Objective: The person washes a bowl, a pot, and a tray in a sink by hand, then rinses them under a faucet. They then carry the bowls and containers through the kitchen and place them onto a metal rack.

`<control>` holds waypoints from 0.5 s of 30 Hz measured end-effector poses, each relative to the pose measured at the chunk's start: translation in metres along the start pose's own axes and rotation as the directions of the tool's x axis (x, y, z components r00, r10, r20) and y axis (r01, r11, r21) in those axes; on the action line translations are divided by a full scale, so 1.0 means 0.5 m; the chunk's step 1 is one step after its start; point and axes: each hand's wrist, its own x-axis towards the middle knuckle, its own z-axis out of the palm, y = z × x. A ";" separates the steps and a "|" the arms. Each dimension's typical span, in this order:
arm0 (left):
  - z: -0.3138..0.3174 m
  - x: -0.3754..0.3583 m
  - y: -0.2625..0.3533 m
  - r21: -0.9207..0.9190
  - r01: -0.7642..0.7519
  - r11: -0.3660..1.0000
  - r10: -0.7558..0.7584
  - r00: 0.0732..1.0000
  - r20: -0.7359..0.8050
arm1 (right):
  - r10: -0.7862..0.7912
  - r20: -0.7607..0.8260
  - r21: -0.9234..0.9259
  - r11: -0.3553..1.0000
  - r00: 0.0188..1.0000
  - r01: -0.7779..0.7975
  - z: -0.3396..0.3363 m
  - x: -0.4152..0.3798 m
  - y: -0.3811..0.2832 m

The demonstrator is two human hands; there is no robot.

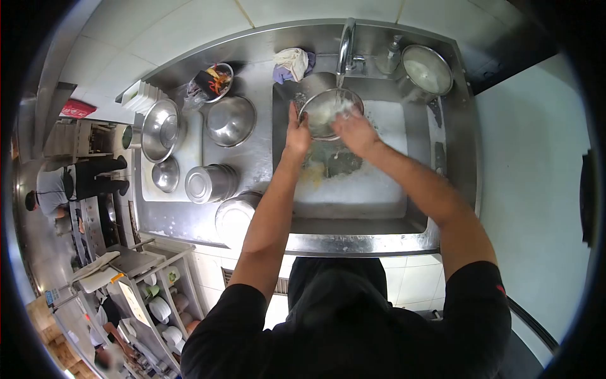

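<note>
A round metal bowl point(320, 121) is tilted under the running faucet point(345, 47), over the sink. My left hand point(298, 131) grips the bowl's left rim, thumb up along the side. Inside the bowl's right part is my right hand point(355, 131), its fingers smeared by motion and splashing water. Whether those fingers hold a cloth or sponge cannot be made out. Below the bowl, cloudy water with yellowish residue lies in the sink basin point(353, 208).
Left of the sink stand an upturned bowl point(231, 121), a large steel bowl point(163, 131), a pot point(211, 183) and a bowl of scraps point(221, 82). Cloths point(293, 63) lie behind the basin. A pot of whitish liquid point(427, 71) is at back right. Another person point(79, 180) stands far left.
</note>
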 end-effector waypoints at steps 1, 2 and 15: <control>-0.019 0.028 -0.051 0.107 -0.122 0.987 0.122 0.993 0.003 | 0.011 -0.017 -0.101 0.995 1.000 -0.012 0.011 0.015 0.010; -0.021 0.033 -0.060 0.112 -0.142 0.984 0.143 0.990 -0.003 | 0.020 -0.034 -0.202 0.979 0.999 -0.026 0.016 0.033 0.019; -0.051 0.001 0.007 0.113 -0.056 0.992 0.065 0.995 -0.078 | 0.098 -0.060 0.173 0.981 0.993 -0.086 0.019 0.073 -0.048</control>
